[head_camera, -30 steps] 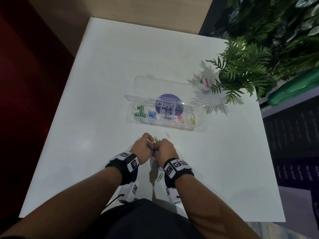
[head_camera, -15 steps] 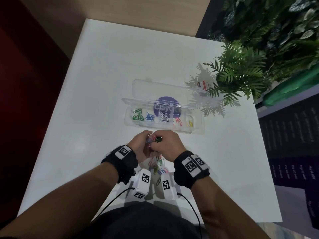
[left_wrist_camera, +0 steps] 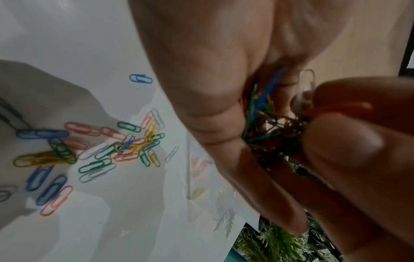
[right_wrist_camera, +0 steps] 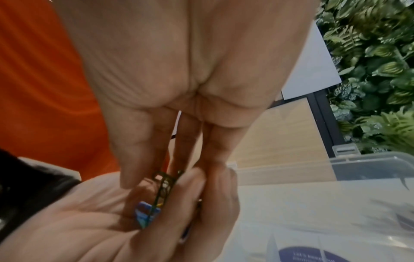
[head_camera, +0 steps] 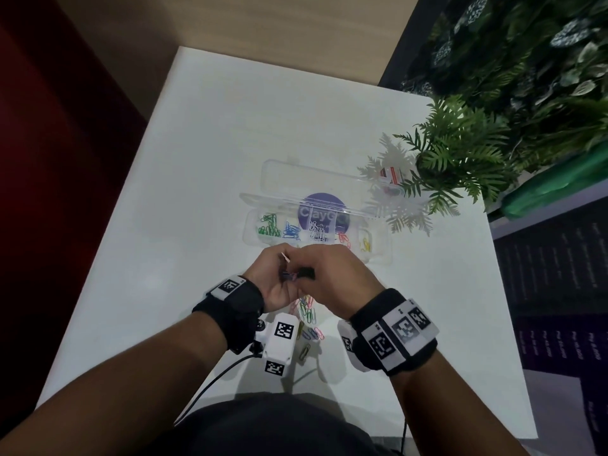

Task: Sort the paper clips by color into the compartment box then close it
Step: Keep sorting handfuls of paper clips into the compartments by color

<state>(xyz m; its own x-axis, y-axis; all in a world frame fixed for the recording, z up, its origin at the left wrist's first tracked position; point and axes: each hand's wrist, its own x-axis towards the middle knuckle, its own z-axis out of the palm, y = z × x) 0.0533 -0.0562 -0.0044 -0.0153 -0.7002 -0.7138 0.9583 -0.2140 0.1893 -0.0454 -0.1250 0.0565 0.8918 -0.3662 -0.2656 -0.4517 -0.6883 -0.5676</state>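
A clear compartment box [head_camera: 381, 255] lies open on the white table, its lid [head_camera: 296, 176] folded back. It holds green [head_camera: 268, 225], blue [head_camera: 291, 232], white, red and yellow clips in separate sections. Just in front of it my left hand [head_camera: 283, 268] cups a tangled bundle of mixed clips [left_wrist_camera: 264, 124]. My right hand [head_camera: 306, 274] pinches into that bundle, and its fingertips [right_wrist_camera: 165, 177] hold a green clip [right_wrist_camera: 167, 184]. Beneath both hands several loose clips [head_camera: 307, 311] lie scattered on the table.
A fern [head_camera: 460, 153] overhangs the table's right side and shades the box's right end. A small red and white item [head_camera: 390, 176] sits under its fronds. The table edge [head_camera: 108, 258] runs along the left, next to dark red flooring.
Both hands have lifted off the table and moved forward towards the box, carrying a bundle of clips. The loose pile beneath them has come into view.
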